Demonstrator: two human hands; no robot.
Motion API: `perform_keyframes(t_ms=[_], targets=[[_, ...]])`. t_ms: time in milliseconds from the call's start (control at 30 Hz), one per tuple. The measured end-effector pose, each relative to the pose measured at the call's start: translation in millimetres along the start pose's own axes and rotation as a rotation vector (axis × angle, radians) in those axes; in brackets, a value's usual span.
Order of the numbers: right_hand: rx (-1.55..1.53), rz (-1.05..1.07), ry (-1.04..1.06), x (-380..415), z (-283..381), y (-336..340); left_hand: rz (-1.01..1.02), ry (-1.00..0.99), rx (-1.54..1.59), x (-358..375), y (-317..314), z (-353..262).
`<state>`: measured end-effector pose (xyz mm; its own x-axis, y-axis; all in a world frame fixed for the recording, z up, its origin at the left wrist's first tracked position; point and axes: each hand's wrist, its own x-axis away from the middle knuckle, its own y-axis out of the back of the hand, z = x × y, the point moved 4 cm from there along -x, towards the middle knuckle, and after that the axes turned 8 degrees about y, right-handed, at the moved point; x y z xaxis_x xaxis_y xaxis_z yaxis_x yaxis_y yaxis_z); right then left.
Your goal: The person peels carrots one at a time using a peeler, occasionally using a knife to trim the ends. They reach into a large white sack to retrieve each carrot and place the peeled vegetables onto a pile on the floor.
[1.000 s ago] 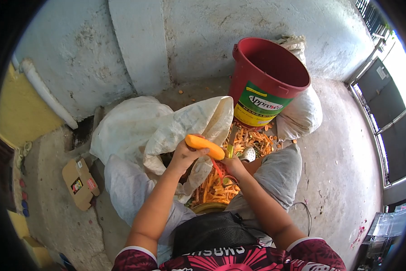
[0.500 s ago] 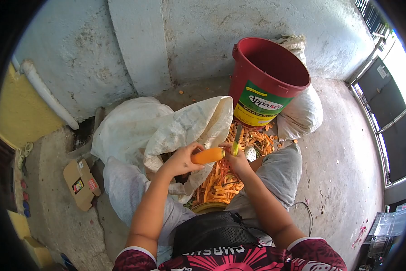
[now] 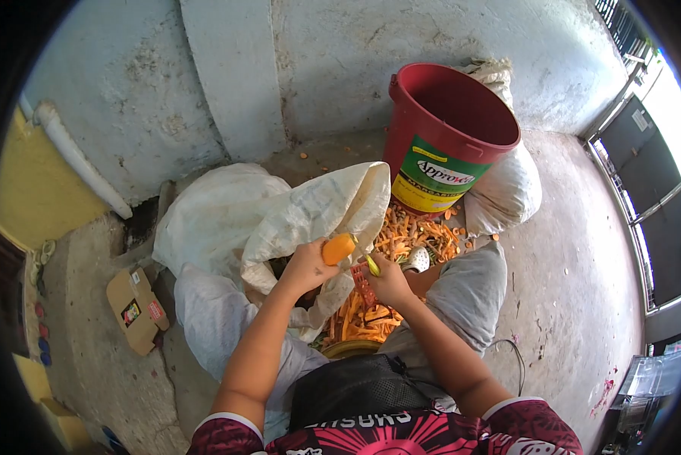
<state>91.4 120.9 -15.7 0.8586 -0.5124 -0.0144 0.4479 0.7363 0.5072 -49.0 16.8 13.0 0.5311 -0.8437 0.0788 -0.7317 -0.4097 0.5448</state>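
My left hand [image 3: 312, 267] is closed around a thick orange carrot [image 3: 339, 249], its stem end turned toward the right. In my right hand [image 3: 390, 282] is a knife with a yellow-green handle [image 3: 373, 265]; its thin blade is hard to make out near the carrot's end. Below both hands lies a heap of orange carrot peelings [image 3: 359, 317] above a yellowish basin rim [image 3: 353, 349]. A red perforated piece [image 3: 364, 286] shows beside my right hand. The mouth of a white woven sack [image 3: 310, 216] gapes just beyond my left hand.
A large red bucket [image 3: 424, 136] with a margarine label stands ahead, with more peelings and carrot slices at its base. Behind it leans a filled white sack [image 3: 507, 189]. A flattened cardboard box [image 3: 137, 309] lies left. A white perforated clog [image 3: 416, 260] shows by my right knee.
My left hand has lifted and tilted the carrot up and away from my right hand. My right hand has dropped slightly left, and the knife has turned from upright toward the carrot.
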Motion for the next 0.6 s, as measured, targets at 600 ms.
perform_keyframes(t_ms=[600], targets=[[0.054,-0.049,0.014,-0.2,-14.1,-8.1,0.006,-0.121,-0.063,4.7,-7.2,-18.2]])
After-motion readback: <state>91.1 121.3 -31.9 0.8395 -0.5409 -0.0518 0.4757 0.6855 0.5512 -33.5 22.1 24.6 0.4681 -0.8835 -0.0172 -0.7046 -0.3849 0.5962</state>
